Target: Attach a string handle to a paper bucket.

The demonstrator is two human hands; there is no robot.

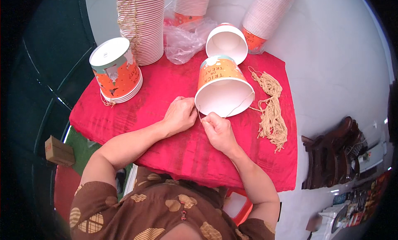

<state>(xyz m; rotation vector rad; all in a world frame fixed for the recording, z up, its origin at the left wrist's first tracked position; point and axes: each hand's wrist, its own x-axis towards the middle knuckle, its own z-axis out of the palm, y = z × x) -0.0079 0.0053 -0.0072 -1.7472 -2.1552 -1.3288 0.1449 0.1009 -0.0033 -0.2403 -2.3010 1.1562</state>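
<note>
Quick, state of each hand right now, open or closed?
Left hand: curled closed at the left rim of the paper bucket; its grip is hidden.
Right hand: closed, pinching the thin string.

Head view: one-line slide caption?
Right hand pinches string by an orange bucket whose open end faces the wearer, left hand alongside, red cloth beneath.

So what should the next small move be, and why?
Probably knotting the cord at the paper bucket's left rim: the right hand pinches it just below that edge, the left hand is right beside it, and a strand also runs down from the right rim.
</note>
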